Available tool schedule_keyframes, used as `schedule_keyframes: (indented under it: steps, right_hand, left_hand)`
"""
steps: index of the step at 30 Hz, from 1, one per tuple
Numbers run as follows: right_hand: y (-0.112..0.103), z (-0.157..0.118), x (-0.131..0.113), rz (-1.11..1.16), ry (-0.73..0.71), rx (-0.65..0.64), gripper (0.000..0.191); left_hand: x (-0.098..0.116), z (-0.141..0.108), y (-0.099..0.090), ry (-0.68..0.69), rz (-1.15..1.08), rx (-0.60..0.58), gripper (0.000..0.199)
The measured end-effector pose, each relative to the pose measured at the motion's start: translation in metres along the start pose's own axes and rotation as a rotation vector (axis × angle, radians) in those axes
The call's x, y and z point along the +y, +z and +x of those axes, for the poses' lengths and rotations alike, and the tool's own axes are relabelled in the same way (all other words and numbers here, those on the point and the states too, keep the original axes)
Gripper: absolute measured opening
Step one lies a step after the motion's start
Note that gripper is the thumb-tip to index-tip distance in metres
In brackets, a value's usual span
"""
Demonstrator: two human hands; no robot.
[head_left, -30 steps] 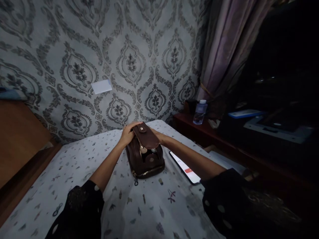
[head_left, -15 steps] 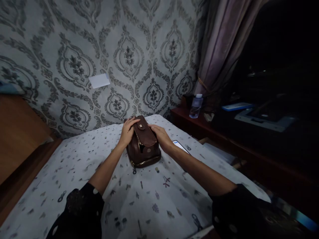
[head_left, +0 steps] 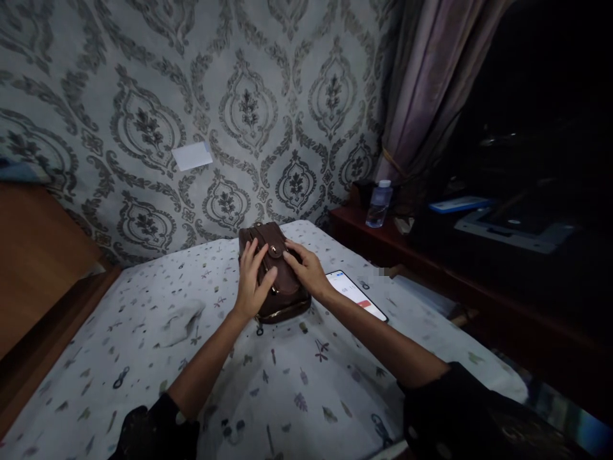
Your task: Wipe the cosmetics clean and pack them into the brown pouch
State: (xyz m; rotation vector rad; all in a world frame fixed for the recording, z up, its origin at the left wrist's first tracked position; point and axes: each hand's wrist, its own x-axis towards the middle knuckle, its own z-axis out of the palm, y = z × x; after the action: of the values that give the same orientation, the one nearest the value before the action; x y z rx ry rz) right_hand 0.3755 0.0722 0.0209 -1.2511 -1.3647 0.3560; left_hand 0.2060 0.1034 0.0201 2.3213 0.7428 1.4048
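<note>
A brown leather bag [head_left: 290, 291] with a flap, a metal clasp and a gold zipper along its lower edge rests on the patterned white bedspread. My left hand [head_left: 253, 281] lies over its left side, fingers spread and touching the leather, with the thumb by the front pocket's zipper. On the other side, my right hand [head_left: 309, 271] grips the bag's right edge, thumb on the flap near the clasp. Part of that hand's fingers is hidden. Right of it lies a phone [head_left: 357, 295] with a lit screen, partly covered by my right forearm.
A clear bottle [head_left: 379, 203] with a white cap stands on the dark red ledge [head_left: 349, 220] to the right. Behind the bed is a patterned wall with a white card [head_left: 192, 156] on it. A wooden board [head_left: 41, 262] borders the left side.
My left hand has come down from the bag's top to its front left side. The bag's front pocket gap looks narrower. More of the phone shows.
</note>
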Motion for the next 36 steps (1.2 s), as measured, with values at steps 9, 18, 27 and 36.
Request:
schedule_keyframes:
  steps: [9,18,27,36]
  right_hand:
    - [0.015,-0.008,0.002,-0.097,-0.128,0.163,0.046]
    - [0.037,-0.042,-0.013,-0.560,-0.114,0.233,0.061]
    - [0.043,-0.046,-0.017,-0.722,-0.254,0.263,0.062]
    - [0.045,-0.047,-0.015,-0.747,-0.307,0.291,0.058]
  left_hand:
    - [-0.002,-0.003,0.013,0.069,0.222,0.041,0.055]
    - [0.003,-0.003,0.009,-0.046,-0.007,0.062,0.046]
    - [-0.016,0.008,0.004,-0.164,-0.178,0.026,0.050]
    - [-0.060,0.085,-0.016,-0.552,-0.107,0.083,0.038]
